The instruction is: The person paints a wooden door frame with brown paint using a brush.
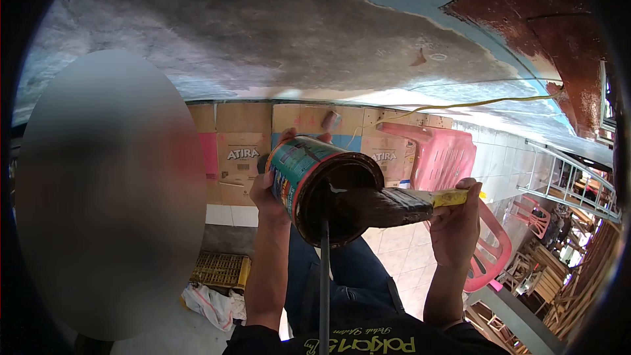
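Observation:
My left hand [264,189] is wrapped round a paint can [296,161] with a green and blue label. The can is tilted, its open mouth towards me, and dark brown paint coats the rim and inside. In my right hand [457,227] is a wide paintbrush [394,206], gripped by its yellow handle. Its bristles are soaked in brown paint and reach over the can's mouth. A thin grey rod [325,289] runs from the can's mouth down to the bottom of the view.
Flattened cardboard [244,118] lies along the foot of a grey wall [197,33]. A pink plastic chair [444,158] stands beyond the brush. A yellow cable [486,101] crosses the wall. At lower left are a yellow crate [220,269] and a white cloth [210,304]. A blurred oval covers the left.

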A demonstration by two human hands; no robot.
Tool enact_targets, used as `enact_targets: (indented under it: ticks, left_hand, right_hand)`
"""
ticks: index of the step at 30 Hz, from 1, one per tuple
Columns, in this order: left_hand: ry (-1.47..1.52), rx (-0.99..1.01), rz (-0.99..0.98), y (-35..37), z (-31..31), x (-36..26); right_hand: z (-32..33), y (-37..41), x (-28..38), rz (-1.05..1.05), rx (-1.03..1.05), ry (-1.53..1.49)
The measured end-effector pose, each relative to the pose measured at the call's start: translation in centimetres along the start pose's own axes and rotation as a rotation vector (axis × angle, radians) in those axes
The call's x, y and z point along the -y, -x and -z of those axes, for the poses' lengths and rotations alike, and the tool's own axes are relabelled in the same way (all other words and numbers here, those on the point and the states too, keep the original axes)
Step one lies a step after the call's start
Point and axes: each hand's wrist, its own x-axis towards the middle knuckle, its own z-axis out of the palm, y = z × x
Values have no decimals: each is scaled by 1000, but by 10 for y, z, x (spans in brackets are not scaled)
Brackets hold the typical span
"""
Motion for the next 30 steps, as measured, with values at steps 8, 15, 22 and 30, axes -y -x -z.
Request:
enact_targets:
  ticks: [8,15,22,30]
  left_hand:
    - [2,-13,-19,1,1,0]
    - [15,-11,-8,2,2,-1]
    - [-15,-46,-31,3,-5,0]
    - [-3,23,3,-2,-4,3]
  right_hand:
    - [1,-2,2,-17,-17,-2]
    - [1,0,2,-13,-21,7]
    - [3,0,2,26,0,46]
    - [6,-1,6,-11,-10,-22]
